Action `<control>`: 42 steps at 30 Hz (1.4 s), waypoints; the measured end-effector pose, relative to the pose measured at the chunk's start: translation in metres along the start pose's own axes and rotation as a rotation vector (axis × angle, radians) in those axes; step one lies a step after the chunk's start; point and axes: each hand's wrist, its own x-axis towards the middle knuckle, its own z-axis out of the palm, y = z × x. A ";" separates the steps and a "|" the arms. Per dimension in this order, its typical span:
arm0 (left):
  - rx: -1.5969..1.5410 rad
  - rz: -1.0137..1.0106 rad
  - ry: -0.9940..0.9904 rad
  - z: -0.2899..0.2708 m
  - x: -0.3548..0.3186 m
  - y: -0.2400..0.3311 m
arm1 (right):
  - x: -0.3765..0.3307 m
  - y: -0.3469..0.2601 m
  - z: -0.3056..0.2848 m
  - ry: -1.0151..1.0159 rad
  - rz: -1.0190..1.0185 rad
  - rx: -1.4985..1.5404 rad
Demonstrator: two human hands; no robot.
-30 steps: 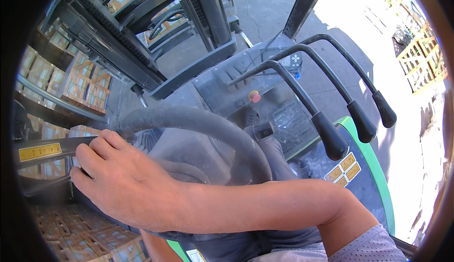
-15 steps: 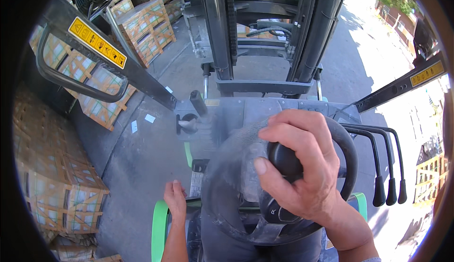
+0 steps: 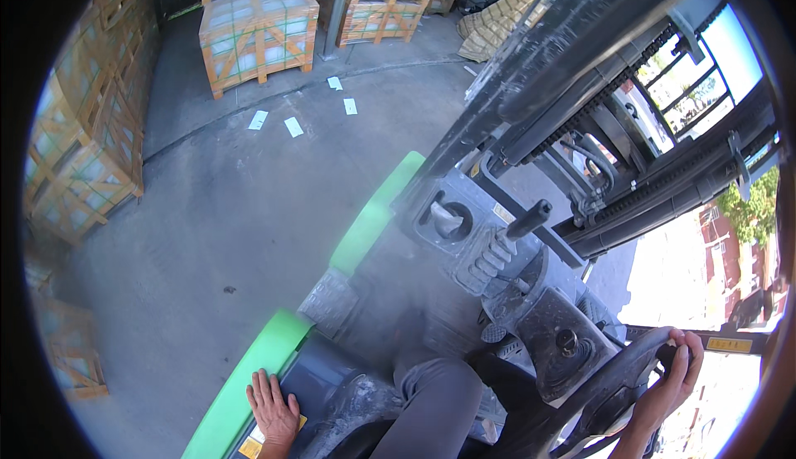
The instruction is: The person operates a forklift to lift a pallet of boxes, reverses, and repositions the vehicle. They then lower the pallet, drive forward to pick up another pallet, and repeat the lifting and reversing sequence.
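Note:
My right hand is at the far side of the black steering wheel, its fingers closed around the rim; whether the wheel's knob is under the palm is hidden. Flat on the dark side cover beside the seat lies my left hand, fingers apart, holding nothing. The green body edge of the forklift runs under its fingertips. My leg shows between the two hands. Ahead of the wheel is a black lever with a ribbed boot.
The forklift's mast rises at the upper right. Wooden crates in wrap stand at the back, more crates on the left. Several pale paper sheets lie on the concrete floor. A metal step sits between green panels.
The view has swung left, bringing crates and floor into the middle. My left hand has come down onto the side cover. The wheel has turned, with my right hand still on it.

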 end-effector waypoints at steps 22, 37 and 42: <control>-0.120 0.067 0.060 -0.013 0.001 -0.003 | -0.091 -0.034 0.021 -0.271 -0.242 -0.572; -0.039 0.086 0.068 -0.001 0.010 -0.005 | -0.101 -0.013 -0.001 -0.295 -0.299 -0.343; -0.094 0.045 0.081 0.001 0.015 -0.001 | -0.074 -0.037 0.019 -0.330 -0.502 -0.272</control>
